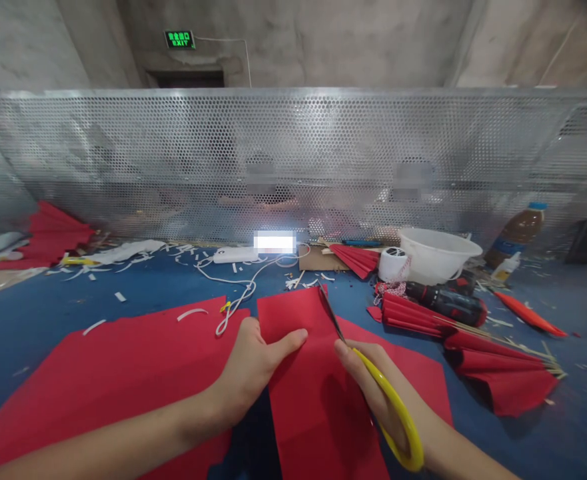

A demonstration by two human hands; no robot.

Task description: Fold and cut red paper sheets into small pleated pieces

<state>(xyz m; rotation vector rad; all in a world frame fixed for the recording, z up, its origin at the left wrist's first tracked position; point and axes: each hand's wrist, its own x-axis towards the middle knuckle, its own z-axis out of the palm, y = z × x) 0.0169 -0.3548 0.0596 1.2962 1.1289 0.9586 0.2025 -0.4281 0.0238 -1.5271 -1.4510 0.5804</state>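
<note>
My left hand (258,360) grips the left edge of a long strip of red paper (318,407), thumb on top and fingers hidden beneath. In my right hand (373,373) is a pair of scissors (396,407) with yellow handles, its dark blades pointing away from me along the strip's right edge near the far corner. How far the blades are apart I cannot tell. Under my left forearm a large red sheet (138,367) is spread on the blue table (173,280). Another red piece (418,367) lies beneath my right hand.
Pleated red fans (503,373) with thin sticks lie at the right, beside a cordless drill (448,301). Behind them stand a white bucket (436,257), a thread spool (394,265) and a brown bottle (518,233). A white cable (246,293) and paper scraps lie before the perforated metal screen (198,153).
</note>
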